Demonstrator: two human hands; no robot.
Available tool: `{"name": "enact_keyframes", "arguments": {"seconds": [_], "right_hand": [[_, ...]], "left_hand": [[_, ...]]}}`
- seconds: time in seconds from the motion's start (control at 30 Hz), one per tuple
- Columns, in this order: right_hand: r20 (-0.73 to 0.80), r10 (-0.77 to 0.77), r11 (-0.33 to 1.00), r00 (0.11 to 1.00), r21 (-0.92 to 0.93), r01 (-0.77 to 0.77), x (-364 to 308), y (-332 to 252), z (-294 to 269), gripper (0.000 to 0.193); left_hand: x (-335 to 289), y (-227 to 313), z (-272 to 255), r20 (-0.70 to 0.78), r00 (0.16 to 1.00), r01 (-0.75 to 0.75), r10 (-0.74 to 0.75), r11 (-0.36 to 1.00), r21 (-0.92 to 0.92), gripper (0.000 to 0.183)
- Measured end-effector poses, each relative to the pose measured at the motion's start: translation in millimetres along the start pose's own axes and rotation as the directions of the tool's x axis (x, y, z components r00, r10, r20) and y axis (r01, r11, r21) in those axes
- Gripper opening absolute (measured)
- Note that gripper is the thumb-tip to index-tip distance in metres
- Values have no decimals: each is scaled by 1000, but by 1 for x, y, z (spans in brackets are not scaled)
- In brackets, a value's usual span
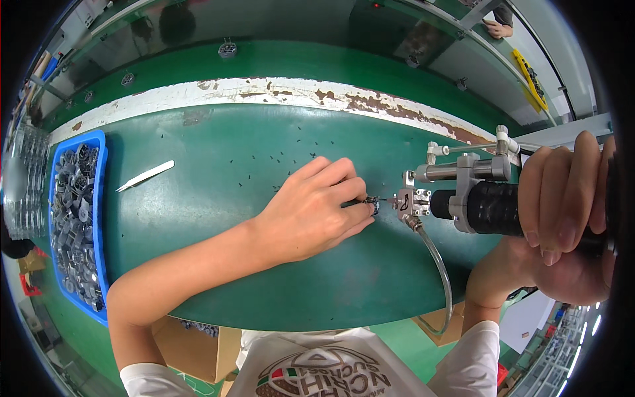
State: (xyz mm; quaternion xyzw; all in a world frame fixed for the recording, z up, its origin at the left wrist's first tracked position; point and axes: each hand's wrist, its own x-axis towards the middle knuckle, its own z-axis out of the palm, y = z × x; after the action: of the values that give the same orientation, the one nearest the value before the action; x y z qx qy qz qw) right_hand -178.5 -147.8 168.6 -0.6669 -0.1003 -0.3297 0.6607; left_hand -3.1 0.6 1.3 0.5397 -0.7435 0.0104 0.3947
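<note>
At centre, pinched small dark metallic part (374, 204) in left hand (319, 210); at right, wrapped right hand (565, 212) round black cylindrical tool (493, 208). Looked mid-job: aligned, not yet released!

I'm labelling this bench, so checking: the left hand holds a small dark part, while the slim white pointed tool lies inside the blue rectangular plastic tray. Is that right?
Not quite: the slim white pointed tool lies on the green tabletop, to the right of the blue tray, as the head view shows. The left hand does hold a small dark part.
</note>
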Motion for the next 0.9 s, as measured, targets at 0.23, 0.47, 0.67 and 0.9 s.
{"name": "enact_keyframes", "arguments": {"seconds": [0.23,0.47,0.67,0.9], "right_hand": [[19,12,1000,1000,11,-13,1,5,-1,21],[31,24,999,999,21,-25,2,8,-1,23],[36,40,999,999,26,-41,4,10,1,24],[32,74,997,997,26,-74,7,11,6,27]], "left_hand": [[0,0,1,-14,1000,3,-3,1000,-2,13],[-1,0,3,-17,1000,4,-4,1000,7,12],[-1,0,2,-11,1000,10,-10,1000,-7,11],[0,-1,0,-3,1000,17,-18,999,-35,11]]}}
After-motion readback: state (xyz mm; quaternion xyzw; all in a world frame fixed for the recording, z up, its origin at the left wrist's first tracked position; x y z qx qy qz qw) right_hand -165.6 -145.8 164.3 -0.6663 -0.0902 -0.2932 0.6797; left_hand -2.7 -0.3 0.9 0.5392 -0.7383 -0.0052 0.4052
